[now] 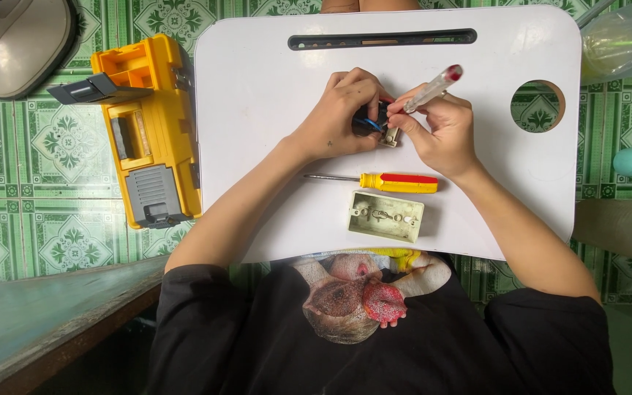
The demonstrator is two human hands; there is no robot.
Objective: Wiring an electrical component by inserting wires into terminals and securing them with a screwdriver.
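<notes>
Left hand: your left hand (339, 117) has its fingers curled tight round a small dark part (369, 121), pinning it on the tray just left of your right hand.
Right hand: your right hand (439, 130) is closed on a clear tester (433, 88), thumb and forefinger pinching its shaft, tip down at the part, red cap pointing far and right.
Part: small and dark, mostly hidden by your fingers; a blue wire (375, 124) and a bit of red show at it, with a pale metal-looking piece (390, 137) on its near right side. You cannot tell its full shape.
Screwdriver: a screwdriver (385, 181) lies loose near your hands, yellow and red plastic handle to the right, thin steel shaft pointing left.
Box: a shallow cream plastic box (385, 216) lies open side up just nearer than the screwdriver, small metal fittings inside.
Tray: white tray (257, 80), smooth, rounded corners, a dark slot along the far edge and a round hole at right.
Toolbox: yellow toolbox (151, 139) with grey latches lies left of the tray on green patterned tiles (38, 146).
</notes>
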